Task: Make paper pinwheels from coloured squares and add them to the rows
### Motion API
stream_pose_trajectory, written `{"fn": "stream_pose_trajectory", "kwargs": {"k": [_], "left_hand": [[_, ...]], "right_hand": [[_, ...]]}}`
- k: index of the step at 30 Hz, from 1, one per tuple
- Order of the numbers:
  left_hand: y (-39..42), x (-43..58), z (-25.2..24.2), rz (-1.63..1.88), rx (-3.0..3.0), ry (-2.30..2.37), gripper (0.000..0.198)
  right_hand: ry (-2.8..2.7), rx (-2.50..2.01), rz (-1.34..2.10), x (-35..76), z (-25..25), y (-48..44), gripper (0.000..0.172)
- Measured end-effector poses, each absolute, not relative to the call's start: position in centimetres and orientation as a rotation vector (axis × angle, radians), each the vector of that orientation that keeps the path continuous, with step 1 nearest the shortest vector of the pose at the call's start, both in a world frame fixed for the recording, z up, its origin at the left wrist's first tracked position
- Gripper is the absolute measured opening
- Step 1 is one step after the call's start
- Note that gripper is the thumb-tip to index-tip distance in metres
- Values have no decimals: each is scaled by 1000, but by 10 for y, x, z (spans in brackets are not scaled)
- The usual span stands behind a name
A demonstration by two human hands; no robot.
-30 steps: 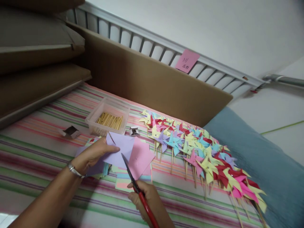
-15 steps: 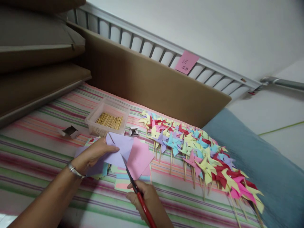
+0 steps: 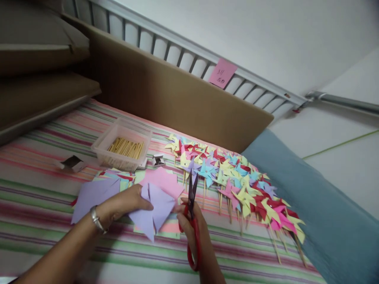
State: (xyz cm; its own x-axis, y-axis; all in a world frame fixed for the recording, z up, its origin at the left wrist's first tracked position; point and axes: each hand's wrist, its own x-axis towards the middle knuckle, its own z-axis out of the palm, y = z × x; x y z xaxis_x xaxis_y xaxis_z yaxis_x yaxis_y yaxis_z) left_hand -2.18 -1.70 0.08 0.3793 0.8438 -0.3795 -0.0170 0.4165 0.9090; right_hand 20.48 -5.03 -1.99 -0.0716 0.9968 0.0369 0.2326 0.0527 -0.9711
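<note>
While two hands [image 3: 130,201] work — one scissors [image 3: 192,197]

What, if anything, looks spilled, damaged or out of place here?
Nothing clearly stands out. The slits in the held lavender sheet look like straight scissor cuts, not tears, given the red-handled scissors in the right hand. The sticks sit inside the plastic tub.

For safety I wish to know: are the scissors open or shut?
Slightly open: the scissors in the right hand have two blades that spread apart toward the ends.
</note>
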Motion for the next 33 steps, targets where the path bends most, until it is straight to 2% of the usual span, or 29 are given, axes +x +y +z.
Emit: {"fn": "stream_pose_trajectory", "kwargs": {"k": [3, 7, 15, 19, 24, 33], "left_hand": [[-25, -3, -6, 537, 1102, 947, 16], [-28, 4, -12, 505, 1090, 895, 17], [-22, 3, -13, 903, 719, 886, 16], [-31, 23, -15, 1096, 348, 818, 15], [-41, 40, -16, 1239, 187, 777, 22], [-48, 46, -15, 1163, 283, 722, 24]], "right_hand": [[-1349, -1286, 1179, 199, -21, -49, 37], [-1405, -1353, 1196, 194, -22, -49, 35], [-1042, -1211, 1118, 188, -20, -46, 30], [-1018, -1227, 968, 182, -21, -43, 28], [-1082, -1296, 872, 170, -22, -43, 30], [-1113, -1339, 801, 162, -30, -45, 33]]}}
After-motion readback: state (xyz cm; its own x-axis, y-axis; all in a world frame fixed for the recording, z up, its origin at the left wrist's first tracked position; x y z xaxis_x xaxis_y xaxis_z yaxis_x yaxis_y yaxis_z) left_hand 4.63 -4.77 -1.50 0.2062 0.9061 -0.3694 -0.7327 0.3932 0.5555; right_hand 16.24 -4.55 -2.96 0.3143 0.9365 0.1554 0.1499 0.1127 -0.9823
